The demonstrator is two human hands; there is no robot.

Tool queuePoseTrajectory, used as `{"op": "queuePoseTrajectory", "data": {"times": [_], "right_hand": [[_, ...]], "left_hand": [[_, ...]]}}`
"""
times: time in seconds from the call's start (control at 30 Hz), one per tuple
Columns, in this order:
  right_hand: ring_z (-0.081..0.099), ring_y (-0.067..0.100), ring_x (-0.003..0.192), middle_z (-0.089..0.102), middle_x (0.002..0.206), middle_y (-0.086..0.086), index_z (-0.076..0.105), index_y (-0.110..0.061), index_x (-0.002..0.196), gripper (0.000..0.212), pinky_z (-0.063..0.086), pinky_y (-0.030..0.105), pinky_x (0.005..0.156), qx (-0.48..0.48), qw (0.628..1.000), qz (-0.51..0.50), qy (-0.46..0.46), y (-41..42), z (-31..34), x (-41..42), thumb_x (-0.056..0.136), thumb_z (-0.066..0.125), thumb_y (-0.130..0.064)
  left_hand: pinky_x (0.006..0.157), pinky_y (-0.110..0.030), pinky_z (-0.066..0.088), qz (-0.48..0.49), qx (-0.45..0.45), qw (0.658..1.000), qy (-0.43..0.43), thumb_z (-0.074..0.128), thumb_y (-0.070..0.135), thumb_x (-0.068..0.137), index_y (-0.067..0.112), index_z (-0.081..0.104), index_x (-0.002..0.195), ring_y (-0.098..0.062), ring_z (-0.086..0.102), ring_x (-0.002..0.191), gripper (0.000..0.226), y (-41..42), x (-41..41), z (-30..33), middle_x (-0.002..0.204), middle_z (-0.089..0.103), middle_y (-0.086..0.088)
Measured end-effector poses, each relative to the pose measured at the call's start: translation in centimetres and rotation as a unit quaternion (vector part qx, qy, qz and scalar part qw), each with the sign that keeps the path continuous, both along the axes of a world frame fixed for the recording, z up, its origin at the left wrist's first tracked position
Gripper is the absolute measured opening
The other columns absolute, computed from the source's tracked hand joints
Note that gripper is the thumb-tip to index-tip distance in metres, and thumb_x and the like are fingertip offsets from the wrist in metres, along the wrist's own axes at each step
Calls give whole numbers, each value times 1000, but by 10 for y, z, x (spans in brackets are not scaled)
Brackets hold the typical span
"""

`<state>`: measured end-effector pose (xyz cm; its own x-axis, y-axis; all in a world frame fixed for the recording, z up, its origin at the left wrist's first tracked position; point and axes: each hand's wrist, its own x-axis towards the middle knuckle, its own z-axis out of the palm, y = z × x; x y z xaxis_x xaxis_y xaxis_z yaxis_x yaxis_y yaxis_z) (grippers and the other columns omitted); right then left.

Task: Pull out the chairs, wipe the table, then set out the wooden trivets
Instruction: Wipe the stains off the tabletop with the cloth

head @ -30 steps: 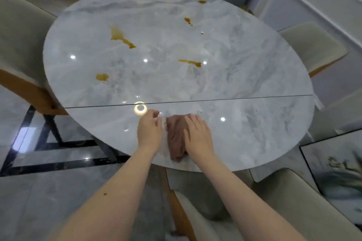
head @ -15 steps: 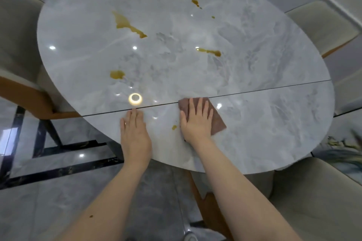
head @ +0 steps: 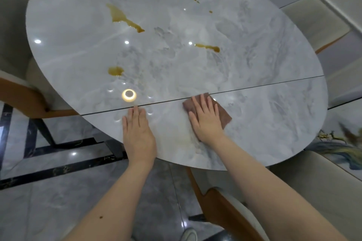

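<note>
One brown cloth (head: 225, 116) pressed flat by right hand (head: 205, 121); left hand (head: 137, 133) laid flat, released, near edge of round grey marble table (head: 264, 123); six amber spills (head: 125, 15) counted.

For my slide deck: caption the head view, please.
Right hand presses brown cloth on stained marble table; left hand flat.

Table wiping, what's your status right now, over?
Right hand flat on brown cloth; left hand flat on table. Amber spills unwiped. Nothing in the way.
</note>
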<state>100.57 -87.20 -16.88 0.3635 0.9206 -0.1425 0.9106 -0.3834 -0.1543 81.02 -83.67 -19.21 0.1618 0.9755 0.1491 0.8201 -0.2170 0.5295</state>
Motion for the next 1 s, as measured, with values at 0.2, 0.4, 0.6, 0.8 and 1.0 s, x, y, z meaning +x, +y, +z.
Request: {"op": "queuePoseTrajectory", "data": {"times": [0.2,0.4,0.6,0.8,1.0], "right_hand": [[-3,25,148,4,161,6,12,-25,153,58,-6,45,119,19,999,26,4,33,-7,-56,99,24,-45],[-6,22,148,3,161,0,13,-30,152,66,-9,40,118,10,992,125,17,-51,-2,-51,91,8,-55],[-9,24,148,-4,161,3,5,-25,153,59,-10,44,118,-14,997,-70,-23,-47,-2,-2,100,18,-46],[6,31,147,13,159,11,21,-18,151,68,-1,52,118,19,1000,3,9,-32,-7,-88,92,10,-48],[-13,21,147,-7,161,0,1,-28,153,67,-15,39,116,-13,999,28,-19,-110,1,-24,91,-2,-53]], "left_hand": [[119,-34,4,-1,8,1000,5,37,-7,91,-3,43,137,-28,26,142,46,0,2,-2,148,37,-18],[120,-37,6,-8,10,1000,8,33,-6,94,-3,40,139,-28,22,144,46,1,-2,-2,150,33,-18],[119,-38,9,-31,13,999,-4,30,0,99,-6,45,133,-31,26,142,38,-2,-1,-3,145,39,-20],[119,-39,13,-41,17,999,-7,34,-3,97,-5,47,132,-33,29,140,38,2,-3,-8,144,41,-21],[118,-41,15,-36,29,999,-11,37,-6,95,-8,48,131,-37,32,138,38,3,-3,-11,142,42,-24]]}}
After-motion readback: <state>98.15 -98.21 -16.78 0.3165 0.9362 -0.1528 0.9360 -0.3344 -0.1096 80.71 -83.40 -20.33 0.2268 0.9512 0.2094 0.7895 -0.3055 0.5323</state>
